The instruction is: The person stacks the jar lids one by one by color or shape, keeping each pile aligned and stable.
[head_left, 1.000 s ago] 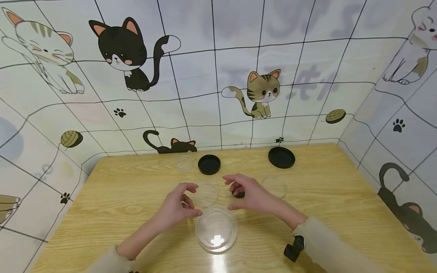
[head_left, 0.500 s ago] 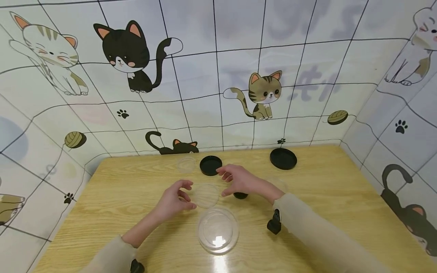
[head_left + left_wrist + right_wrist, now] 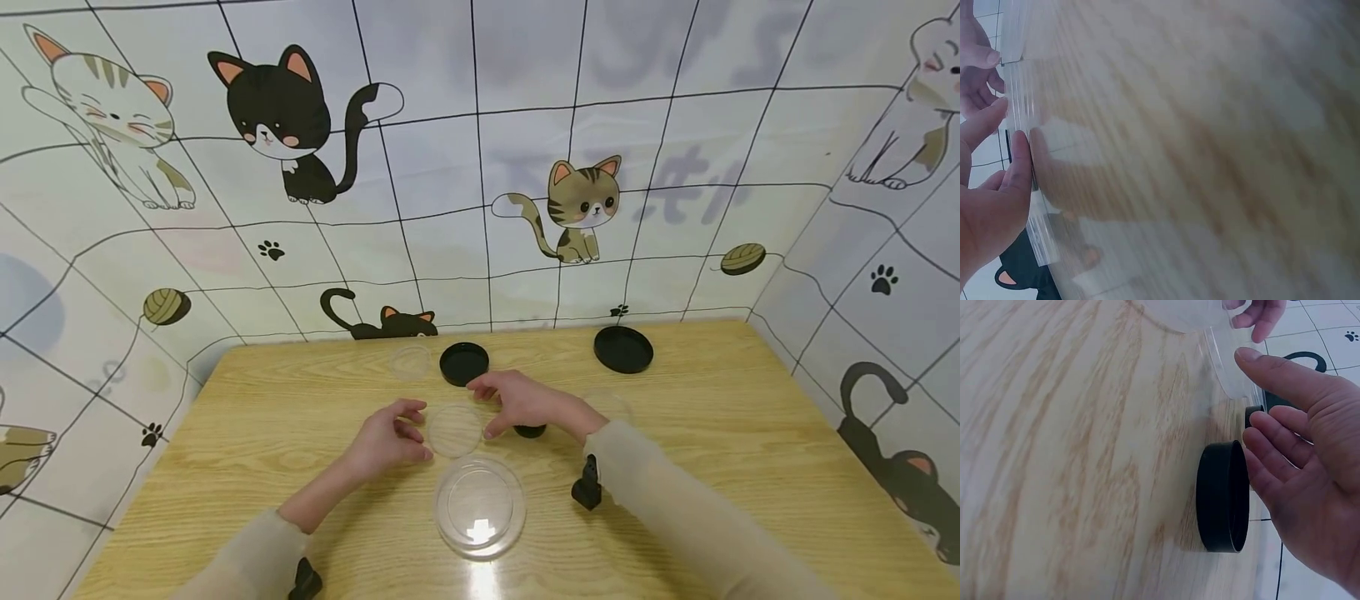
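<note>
A clear, shallow round dish lies on the wooden table between my two hands. At its left edge is my left hand, thumb and fingers loosely curved; whether the fingertips touch the rim I cannot tell. From the right, my right hand reaches in with its thumb close to the dish's right edge and its fingers spread toward the far side. Nothing is gripped in either palm. A small black round cap stands beside the right hand in the right wrist view, partly covered by that hand in the head view.
Nearer me lies a larger clear round dish. Toward the back are a black round lid, a wider black lid and a faint clear disc. Another clear disc is partly behind the right wrist. A cat-print wall borders the table.
My right hand has moved left, closing in on the clear dish's right side. The left hand has shifted only slightly. The dishes and lids stay where they were on the table.
</note>
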Demonstrator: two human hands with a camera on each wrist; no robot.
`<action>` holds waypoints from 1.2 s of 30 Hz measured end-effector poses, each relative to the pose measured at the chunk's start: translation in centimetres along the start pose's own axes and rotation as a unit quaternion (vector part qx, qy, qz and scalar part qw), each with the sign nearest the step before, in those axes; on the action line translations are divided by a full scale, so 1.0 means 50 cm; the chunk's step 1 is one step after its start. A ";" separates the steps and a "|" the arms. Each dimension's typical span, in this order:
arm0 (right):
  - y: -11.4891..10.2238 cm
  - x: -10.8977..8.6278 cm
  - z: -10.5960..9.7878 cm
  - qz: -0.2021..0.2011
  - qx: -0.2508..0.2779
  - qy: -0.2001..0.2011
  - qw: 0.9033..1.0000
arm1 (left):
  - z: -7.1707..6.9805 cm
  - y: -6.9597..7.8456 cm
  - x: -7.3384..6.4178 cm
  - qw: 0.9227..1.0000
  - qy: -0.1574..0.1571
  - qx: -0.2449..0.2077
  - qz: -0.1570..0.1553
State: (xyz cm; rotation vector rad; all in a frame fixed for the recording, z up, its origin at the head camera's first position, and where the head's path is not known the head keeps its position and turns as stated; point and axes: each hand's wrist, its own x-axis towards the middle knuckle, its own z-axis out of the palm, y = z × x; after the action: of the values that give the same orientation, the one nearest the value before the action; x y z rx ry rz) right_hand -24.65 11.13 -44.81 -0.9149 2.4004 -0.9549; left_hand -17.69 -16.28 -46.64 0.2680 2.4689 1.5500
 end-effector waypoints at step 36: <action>-0.003 0.014 0.016 -0.008 -0.015 -0.003 1.000 | 0.006 0.004 0.027 0.998 -0.004 0.061 0.019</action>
State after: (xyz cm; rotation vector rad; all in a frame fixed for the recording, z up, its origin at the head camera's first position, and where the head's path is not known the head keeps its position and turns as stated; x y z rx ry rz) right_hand -24.65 10.18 -45.36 -0.9477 2.4111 -0.9227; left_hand -18.92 -15.58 -46.69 0.3417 2.5704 1.4112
